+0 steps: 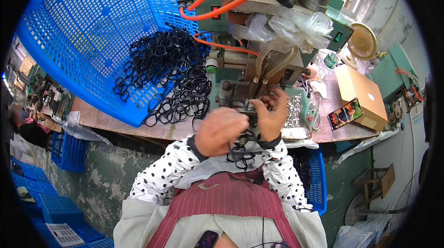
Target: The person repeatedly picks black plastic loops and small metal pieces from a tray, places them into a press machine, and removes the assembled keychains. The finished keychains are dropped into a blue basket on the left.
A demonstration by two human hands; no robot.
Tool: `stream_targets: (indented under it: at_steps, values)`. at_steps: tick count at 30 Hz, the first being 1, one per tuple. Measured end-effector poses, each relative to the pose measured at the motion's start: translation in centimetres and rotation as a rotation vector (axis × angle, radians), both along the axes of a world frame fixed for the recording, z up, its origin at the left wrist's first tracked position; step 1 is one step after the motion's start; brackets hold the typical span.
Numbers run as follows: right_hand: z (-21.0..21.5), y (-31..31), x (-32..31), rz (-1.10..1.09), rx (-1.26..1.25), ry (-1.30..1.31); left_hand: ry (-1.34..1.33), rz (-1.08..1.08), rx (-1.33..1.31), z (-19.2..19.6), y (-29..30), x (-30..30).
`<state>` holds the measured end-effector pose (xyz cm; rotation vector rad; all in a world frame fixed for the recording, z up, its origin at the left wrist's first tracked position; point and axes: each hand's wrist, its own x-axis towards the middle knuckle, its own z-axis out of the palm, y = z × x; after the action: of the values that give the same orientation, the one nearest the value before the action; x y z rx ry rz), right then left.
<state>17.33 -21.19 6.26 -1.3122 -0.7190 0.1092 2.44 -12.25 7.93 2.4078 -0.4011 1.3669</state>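
Observation:
My right hand (272,114) is at the front of a green bench machine (240,93), thumb and fingers closed together near its metal jig; what they pinch is too small or hidden to name. My left hand (221,131) is just left of it, in front of the machine, its back toward me. Motion smears its fingers, so its grip is unclear. Below and between the hands hang black eyeglass frames (240,159), partly hidden by the wrists. More black eyeglass frames (180,100) spread over the table left of the machine.
A large blue basket (88,88) tips toward the table, frames heaped at its mouth. Right of the machine are a tray of small metal parts (296,109), scissors (313,117), a phone (345,114) and a cardboard box (358,93). Orange hoses (222,9) loop above.

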Motion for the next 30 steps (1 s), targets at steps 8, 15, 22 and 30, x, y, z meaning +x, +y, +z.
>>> stream_targets:
  at_steps: [8,15,22,30]
  values:
    - [-7.8,-8.0,14.0,-0.425,-0.801,-0.306,0.177,-0.166,0.071,-2.0,-1.1,2.8]
    - [-8.6,-10.1,11.6,-0.443,-1.123,-0.694,0.204,-0.174,0.051,-1.8,-1.1,2.6]
    - [-10.5,-8.6,13.6,-0.343,-0.539,-0.157,0.239,-0.098,0.071,-1.5,-1.7,1.9]
    - [-10.6,-8.9,12.5,-0.495,-0.489,-0.264,0.393,0.486,0.186,-7.4,4.4,-5.4]
